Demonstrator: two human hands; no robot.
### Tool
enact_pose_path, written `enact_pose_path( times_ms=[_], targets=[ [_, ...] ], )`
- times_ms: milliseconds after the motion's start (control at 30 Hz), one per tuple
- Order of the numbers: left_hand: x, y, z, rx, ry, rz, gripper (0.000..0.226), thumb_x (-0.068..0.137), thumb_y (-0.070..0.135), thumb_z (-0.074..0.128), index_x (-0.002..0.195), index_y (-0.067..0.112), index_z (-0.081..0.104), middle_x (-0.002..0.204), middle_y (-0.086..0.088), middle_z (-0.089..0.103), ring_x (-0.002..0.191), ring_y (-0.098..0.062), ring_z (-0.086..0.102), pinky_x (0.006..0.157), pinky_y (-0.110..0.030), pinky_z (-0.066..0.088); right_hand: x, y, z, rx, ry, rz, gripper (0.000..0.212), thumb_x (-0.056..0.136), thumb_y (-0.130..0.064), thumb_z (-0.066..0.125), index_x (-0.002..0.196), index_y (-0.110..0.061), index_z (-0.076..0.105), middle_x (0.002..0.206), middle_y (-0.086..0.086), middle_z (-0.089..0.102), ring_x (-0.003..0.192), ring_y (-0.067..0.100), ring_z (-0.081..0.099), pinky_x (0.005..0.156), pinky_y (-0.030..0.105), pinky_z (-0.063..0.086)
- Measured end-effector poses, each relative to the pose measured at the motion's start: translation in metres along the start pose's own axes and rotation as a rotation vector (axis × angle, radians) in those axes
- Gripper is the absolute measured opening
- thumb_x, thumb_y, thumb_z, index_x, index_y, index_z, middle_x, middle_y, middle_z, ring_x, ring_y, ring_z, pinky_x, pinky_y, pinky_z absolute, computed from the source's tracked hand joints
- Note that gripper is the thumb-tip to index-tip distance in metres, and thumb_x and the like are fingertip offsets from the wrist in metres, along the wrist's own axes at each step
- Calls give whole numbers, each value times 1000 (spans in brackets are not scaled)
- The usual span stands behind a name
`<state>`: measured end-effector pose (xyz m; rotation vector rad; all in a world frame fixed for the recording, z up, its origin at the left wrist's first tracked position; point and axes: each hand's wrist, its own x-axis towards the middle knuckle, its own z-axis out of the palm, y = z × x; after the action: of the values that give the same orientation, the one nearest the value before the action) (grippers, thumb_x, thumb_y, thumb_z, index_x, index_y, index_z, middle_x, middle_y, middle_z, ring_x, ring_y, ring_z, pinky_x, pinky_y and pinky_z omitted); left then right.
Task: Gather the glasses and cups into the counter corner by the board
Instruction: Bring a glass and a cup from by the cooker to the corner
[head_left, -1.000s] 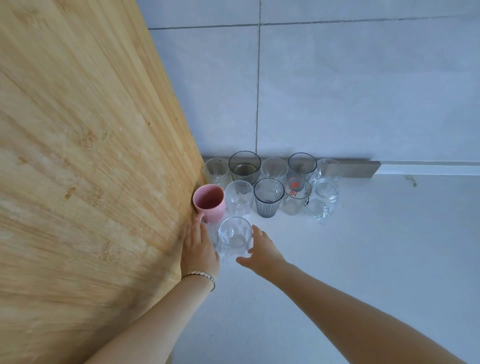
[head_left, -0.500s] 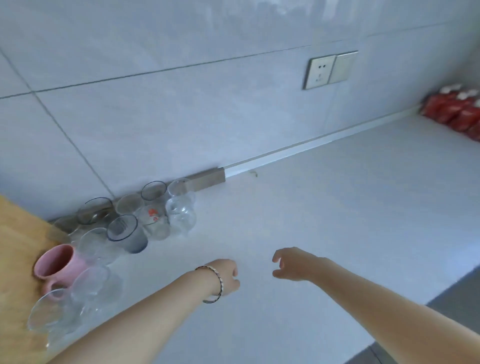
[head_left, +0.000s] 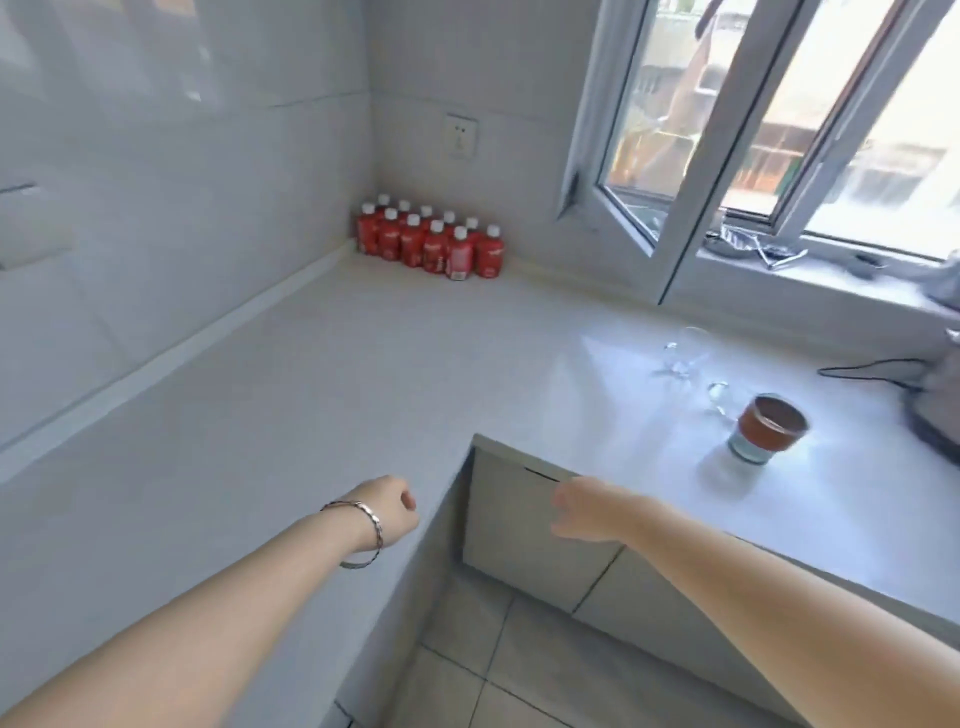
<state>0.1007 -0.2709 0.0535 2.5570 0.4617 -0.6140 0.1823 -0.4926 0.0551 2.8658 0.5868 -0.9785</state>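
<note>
Three drinking vessels stand on the white counter (head_left: 322, 374) below the window at the right: a clear glass (head_left: 687, 351), a small clear glass cup (head_left: 718, 393), and a glass with a brown sleeve (head_left: 768, 434). My left hand (head_left: 388, 512), a bracelet on its wrist, hovers over the counter's inner edge with fingers curled and nothing in them. My right hand (head_left: 587, 508) hangs in front of the cabinet face, loosely curled and empty, well short of the glasses. The board and the gathered cups are out of view.
A block of several red bottles (head_left: 431, 240) fills the far counter corner. An open window sash (head_left: 644, 156) juts over the right counter. A grey appliance with a black cord (head_left: 935, 405) sits at the far right. Tiled floor (head_left: 493, 665) lies below.
The view has swung right, away from the board and the gathered glasses, to the window side. Both hands left the glasses by the board and now hang empty in the air.
</note>
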Motion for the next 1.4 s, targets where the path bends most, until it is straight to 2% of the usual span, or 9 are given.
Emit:
enact_pose_path(
  times_ms=[100, 333, 467, 567, 667, 833, 1000, 1267, 1400],
  targets=[
    [41, 65, 2, 53, -38, 78, 28, 89, 24, 51, 112, 14, 60, 119, -7, 62, 104, -23, 57, 93, -26, 44, -3, 74, -13, 90, 23, 116, 40, 94, -19, 47, 131, -3, 51, 135, 14, 53, 124, 28, 51, 97, 30, 42],
    [140, 189, 15, 185, -135, 257, 28, 88, 26, 50, 112, 15, 61, 117, -4, 65, 92, -19, 55, 90, -27, 46, 17, 222, -30, 293, 129, 382, 44, 91, -31, 52, 132, -17, 49, 131, 4, 56, 119, 25, 53, 96, 33, 44],
    [197, 254, 17, 213, -196, 364, 31, 91, 26, 48, 116, 13, 58, 122, -5, 62, 108, -22, 59, 94, -28, 45, 40, 287, -51, 375, 266, 565, 37, 87, -29, 54, 119, -10, 57, 120, 10, 58, 109, 29, 57, 81, 29, 44],
    [233, 292, 24, 237, -238, 424, 32, 91, 26, 47, 119, 14, 57, 124, -5, 62, 113, -22, 58, 95, -25, 44, 67, 327, -62, 476, 343, 683, 35, 78, -41, 61, 100, -14, 53, 118, 11, 55, 103, 28, 53, 85, 36, 48],
    [265, 324, 30, 278, -256, 463, 33, 91, 25, 46, 121, 15, 57, 124, -3, 63, 114, -21, 58, 95, -24, 43, 90, 349, -68, 566, 363, 731, 69, 69, -49, 71, 124, -17, 45, 127, 9, 47, 121, 28, 45, 97, 39, 45],
    [302, 374, 46, 252, -286, 494, 31, 91, 24, 46, 118, 15, 57, 119, -2, 64, 103, -19, 60, 89, -24, 44, 124, 377, -62, 565, 287, 628, 107, 62, -50, 75, 145, -16, 17, 144, 6, 30, 132, 28, 34, 103, 40, 41],
    [323, 430, 79, 193, -269, 490, 36, 90, 21, 49, 126, 19, 50, 127, 0, 58, 106, -18, 57, 94, -25, 43, 140, 409, -55, 475, 258, 463, 103, 63, -51, 73, 144, -19, 19, 135, 2, 37, 125, 25, 43, 94, 36, 47],
    [349, 534, 130, 171, -236, 493, 97, 78, 22, 69, 149, 21, 3, 159, 3, 6, 145, -17, 19, 115, -31, 25, 132, 491, -73, 507, 291, 287, 102, 65, -52, 71, 147, -24, 17, 135, -4, 37, 128, 19, 39, 98, 31, 41],
    [360, 552, 147, 300, -233, 450, 97, 72, 17, 72, 147, 28, 11, 154, 5, 17, 136, -21, 37, 106, -39, 42, 135, 520, -78, 434, 322, 218, 103, 63, -56, 70, 147, -26, 19, 133, -5, 38, 126, 20, 40, 97, 31, 42]
  ],
)
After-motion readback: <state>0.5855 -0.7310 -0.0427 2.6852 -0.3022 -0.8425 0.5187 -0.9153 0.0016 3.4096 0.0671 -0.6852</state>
